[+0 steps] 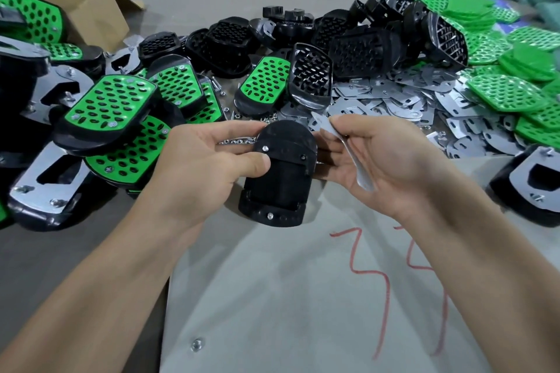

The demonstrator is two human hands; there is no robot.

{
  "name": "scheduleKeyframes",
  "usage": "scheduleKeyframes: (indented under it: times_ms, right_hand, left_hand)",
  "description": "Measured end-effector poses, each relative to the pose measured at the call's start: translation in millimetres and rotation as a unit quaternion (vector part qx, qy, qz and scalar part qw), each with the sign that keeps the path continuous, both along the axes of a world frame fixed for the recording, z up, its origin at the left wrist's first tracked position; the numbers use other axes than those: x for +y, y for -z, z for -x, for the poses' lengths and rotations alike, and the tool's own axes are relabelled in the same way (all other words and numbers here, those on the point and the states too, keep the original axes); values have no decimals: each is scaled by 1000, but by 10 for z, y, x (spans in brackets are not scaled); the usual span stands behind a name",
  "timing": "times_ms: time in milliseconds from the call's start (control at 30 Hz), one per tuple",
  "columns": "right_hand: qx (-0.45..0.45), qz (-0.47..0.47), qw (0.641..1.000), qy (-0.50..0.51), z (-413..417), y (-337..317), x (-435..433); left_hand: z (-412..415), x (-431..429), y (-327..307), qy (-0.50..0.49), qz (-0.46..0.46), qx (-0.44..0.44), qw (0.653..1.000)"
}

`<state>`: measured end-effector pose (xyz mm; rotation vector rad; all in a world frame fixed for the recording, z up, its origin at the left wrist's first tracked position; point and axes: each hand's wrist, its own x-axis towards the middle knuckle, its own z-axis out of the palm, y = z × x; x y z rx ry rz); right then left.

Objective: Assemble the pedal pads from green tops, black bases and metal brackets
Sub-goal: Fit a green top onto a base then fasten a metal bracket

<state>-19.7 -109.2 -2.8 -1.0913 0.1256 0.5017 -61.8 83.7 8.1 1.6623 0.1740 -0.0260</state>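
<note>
A grey cloth-covered worktable (272, 297), scrawled with red chalk lines (360, 254), carries the whole job within arm's reach. Finished pedal pads with perforated green tops on black bases (106, 106) are heaped at the left beside an open cardboard box (91, 9). A mound of bare black perforated plastic bases (363, 48) runs across the far side, loose green perforated tops (509, 91) spill down the right, and a drift of flat silver metal brackets (394, 100) lies between them. The layout appears to feed parts from the right and send finished work to the left.

At the centre, above the cloth, the person's left hand (200, 160) grips one black oval base (281, 185), thumb curled over its near face and fingers behind. The base is turned underside up, seemingly so that the bright screw ends (265, 148) poking through it face the worker.

The right hand (391, 160), just beside the base, pinches a thin silver bracket (362, 175) seen edge-on, with fingertips and thumb at its top end and its lower end against the palm. The bracket does not yet sit on the base, and the grip looks like preparation to lay it over the screws.

Small loose nuts (235, 140) glint on the cloth just behind the base, handy for fastening.
</note>
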Motion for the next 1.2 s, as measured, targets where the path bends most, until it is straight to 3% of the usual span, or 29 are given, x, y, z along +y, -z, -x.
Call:
scheduleKeyframes:
  times_ms: [200,367,433,500,567,633,733,867,967,1200]
  right_hand:
    - [-83,147,986,8,-5,-13,-66]
    - [-173,286,941,-51,25,-41,-91]
    - [-221,339,913,-63,36,-74,-77]
    - [-256,408,873,-74,36,-67,-72]
    - [-265,443,854,-70,35,-56,-74]
    - [-258,430,863,-59,36,-48,-69]
    - [-244,419,875,4,26,-30,-78]
    - [-175,331,924,77,-61,-43,-217]
    - [-120,293,938,138,-34,51,-236]
    - [-216,359,863,283,49,288,-18]
  left_hand:
    - [31,-5,17,-38,-101,24,994]
    - [121,-55,-18,25,-283,47,958]
    - [144,-76,-76,41,-386,29,921]
    - [157,-64,-93,23,-514,-16,857]
    - [164,-84,-70,3,-575,-55,816]
    - [173,-90,-26,-1,-581,-52,812]
    - [176,-26,16,2,-539,-42,841]
    - [153,24,51,114,-370,-69,919]
    - [178,-45,78,199,-286,-16,937]
    - [169,-175,240,173,-370,-62,911]
